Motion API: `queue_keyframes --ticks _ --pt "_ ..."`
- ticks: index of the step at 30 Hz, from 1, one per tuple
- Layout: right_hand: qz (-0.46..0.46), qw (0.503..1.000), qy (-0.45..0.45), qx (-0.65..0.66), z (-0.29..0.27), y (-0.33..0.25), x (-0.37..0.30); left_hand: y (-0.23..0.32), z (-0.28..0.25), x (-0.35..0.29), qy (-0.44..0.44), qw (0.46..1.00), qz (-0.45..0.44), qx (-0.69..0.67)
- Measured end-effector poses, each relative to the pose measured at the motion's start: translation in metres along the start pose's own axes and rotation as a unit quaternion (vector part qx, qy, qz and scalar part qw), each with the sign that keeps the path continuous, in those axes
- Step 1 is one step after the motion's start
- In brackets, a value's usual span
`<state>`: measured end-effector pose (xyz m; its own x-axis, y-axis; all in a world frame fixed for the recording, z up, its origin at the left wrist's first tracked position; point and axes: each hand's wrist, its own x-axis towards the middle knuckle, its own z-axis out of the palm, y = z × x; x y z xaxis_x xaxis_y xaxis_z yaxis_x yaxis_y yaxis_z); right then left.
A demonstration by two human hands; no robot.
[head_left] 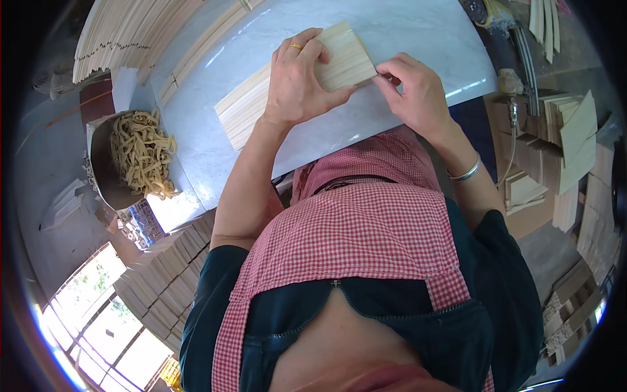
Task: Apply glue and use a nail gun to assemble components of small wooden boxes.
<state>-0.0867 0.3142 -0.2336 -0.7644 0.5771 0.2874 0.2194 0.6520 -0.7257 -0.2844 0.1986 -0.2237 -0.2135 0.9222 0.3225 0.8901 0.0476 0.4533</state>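
Observation:
A flat bundle of thin, pale wooden strips [343, 59] lies at a slant on the light marbled table in front of me. My left hand [294, 88] is wrapped over its middle, with the thumb along the near edge and the fingers over the far side. At the bundle's right end, my right hand [415, 88] is closed in a pinch at the near corner. Its fingertips touch the strip ends there. Part of the bundle is hidden under my left hand.
Left on the table stands a metal container [104, 160] of tangled tan bands [140, 150]. Long wooden strips [130, 32] are piled at the far left. A hose [513, 137] hangs at the right, near stacked wooden pieces [568, 140]. More stacked wood [163, 281] stands lower left.

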Motion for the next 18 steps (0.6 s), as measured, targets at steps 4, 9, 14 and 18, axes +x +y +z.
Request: queue_keyframes --ticks 4,9,14,18 --pt "-0.032 0.999 0.006 -0.043 0.001 0.002 0.003 0.000 0.000 0.000 0.002 1.000 -0.003 0.000" --pt "-0.058 0.995 -0.023 -0.076 -0.002 0.005 0.007 0.001 0.000 0.000 0.005 1.000 -0.003 0.000" --pt "-0.033 0.996 -0.046 -0.070 -0.006 0.006 0.004 0.002 0.000 0.000 0.003 1.000 -0.006 -0.004" --pt "-0.032 0.997 0.024 -0.062 -0.024 0.020 0.006 -0.001 0.000 -0.001 0.005 1.000 -0.013 -0.010"
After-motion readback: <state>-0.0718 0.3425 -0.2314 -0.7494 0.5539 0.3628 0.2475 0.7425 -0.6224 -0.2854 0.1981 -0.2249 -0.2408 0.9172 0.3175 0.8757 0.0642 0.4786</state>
